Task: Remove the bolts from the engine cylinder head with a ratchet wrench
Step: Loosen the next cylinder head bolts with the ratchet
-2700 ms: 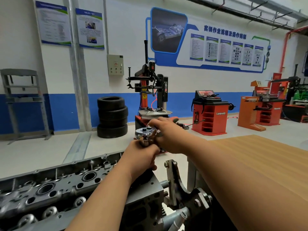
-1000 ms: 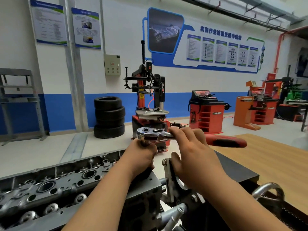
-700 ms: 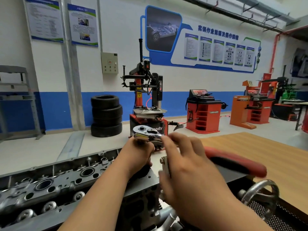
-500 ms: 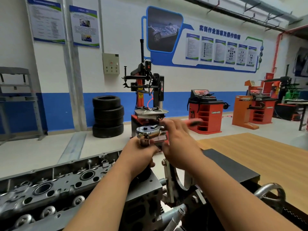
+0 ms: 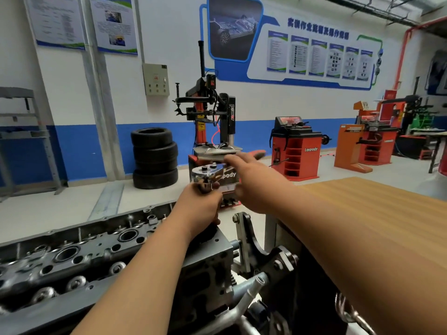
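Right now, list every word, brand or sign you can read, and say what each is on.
"Lanpody": front of the red wheel balancer.
"power": vertical, on the tire changer column.
"pody": cut-off word on the tire changer base, behind the ratchet wrench head.
Chinese heading on the wall banner: too blurred to read.
Text on the wall posters, banner panels and control box: too small.

Along the back, a white wall [image 5: 169, 32] with a blue lower band carries posters [image 5: 314, 55], and stacked tyres [image 5: 154, 158], a tyre changer [image 5: 212, 112] and a red wheel balancer [image 5: 296, 151] stand on the pale floor [image 5: 48, 209].
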